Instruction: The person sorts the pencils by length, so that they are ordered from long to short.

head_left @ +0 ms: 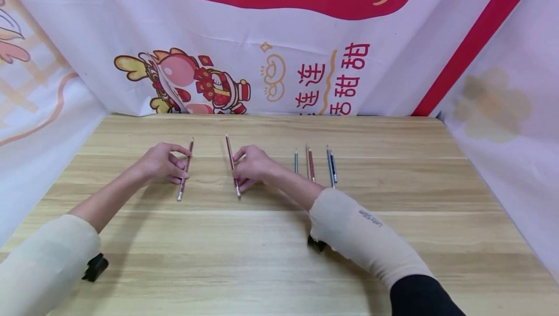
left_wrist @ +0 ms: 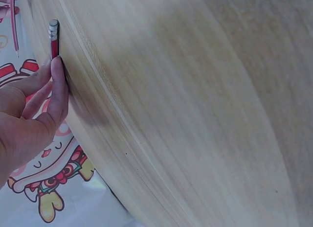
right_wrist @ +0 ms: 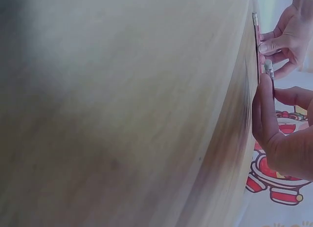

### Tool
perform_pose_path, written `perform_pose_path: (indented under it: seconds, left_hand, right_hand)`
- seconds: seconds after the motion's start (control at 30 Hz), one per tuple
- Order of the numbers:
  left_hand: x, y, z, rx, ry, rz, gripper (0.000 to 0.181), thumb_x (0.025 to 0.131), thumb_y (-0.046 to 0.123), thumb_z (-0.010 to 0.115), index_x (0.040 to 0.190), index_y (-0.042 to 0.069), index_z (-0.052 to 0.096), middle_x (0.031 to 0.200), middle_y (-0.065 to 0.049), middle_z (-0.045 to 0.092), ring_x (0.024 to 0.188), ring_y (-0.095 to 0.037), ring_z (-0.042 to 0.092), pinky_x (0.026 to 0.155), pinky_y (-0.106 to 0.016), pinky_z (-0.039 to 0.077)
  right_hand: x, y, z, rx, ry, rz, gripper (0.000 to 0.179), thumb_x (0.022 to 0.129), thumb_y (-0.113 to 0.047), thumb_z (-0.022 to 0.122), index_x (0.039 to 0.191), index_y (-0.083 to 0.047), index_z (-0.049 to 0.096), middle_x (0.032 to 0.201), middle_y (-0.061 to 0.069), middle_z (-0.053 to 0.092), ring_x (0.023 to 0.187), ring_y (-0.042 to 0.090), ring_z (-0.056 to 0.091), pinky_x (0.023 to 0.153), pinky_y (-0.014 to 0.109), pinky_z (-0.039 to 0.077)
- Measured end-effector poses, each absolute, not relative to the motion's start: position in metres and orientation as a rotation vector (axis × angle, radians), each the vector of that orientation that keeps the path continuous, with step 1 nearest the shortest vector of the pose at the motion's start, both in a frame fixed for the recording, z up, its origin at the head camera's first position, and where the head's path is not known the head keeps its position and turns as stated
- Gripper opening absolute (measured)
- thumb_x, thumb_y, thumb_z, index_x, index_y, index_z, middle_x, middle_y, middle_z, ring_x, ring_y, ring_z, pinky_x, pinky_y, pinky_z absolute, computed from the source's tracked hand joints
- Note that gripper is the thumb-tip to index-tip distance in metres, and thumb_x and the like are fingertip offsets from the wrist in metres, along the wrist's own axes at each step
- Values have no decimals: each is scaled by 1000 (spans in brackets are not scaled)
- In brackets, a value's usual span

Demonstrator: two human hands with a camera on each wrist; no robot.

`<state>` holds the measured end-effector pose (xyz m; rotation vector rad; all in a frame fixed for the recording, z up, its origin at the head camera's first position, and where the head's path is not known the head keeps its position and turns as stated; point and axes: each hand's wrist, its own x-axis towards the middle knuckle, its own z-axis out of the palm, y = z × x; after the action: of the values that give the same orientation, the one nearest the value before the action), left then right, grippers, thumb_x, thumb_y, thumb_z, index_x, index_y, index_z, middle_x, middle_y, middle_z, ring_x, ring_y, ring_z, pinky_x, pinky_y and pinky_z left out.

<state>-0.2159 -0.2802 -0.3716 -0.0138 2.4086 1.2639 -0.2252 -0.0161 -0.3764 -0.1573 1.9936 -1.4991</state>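
My left hand (head_left: 160, 164) pinches a dark red pencil (head_left: 181, 189) between thumb and fingers. Its pale eraser end points toward me and its tip toward the back wall. To the right, my right hand (head_left: 253, 163) grips a second dark red pencil (head_left: 229, 147), also with the eraser end nearer me. A stretch of table separates the two pencils, which lean slightly apart at their near ends in opposite directions. In the left wrist view, the silver ferrule and eraser of the left pencil (left_wrist: 55, 45) stick out past the fingertips.
Right of my hands, several more pencils lie on the wooden table (head_left: 244, 257): a short teal one (head_left: 296, 161), a red one (head_left: 311, 164) beside another slim pencil, and a blue one (head_left: 329, 165) against a dark one (head_left: 334, 166). A printed cloth (head_left: 262, 29) hangs behind.
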Motion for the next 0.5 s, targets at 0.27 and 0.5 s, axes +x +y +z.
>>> perform_pose_path:
  seconds: [0.27,0.5]
  left_hand:
    - [-217,-282,-373,-10,2421,1246,68,86,-16,72,147,-14,41,88,-13,64,70,-18,71,69,-37,69]
    - [-218,-281,-373,6,2430,1234,68,86,-17,73,146,-16,41,87,-13,64,68,-18,70,67,-37,69]
  right_hand:
    - [-226,-28,-378,-157,1966,-1515,35,88,15,65,119,1,55,72,18,67,57,24,65,58,36,67]
    - [-229,-34,-379,-156,1933,-1542,37,88,17,65,121,2,54,72,18,67,57,25,65,57,36,67]
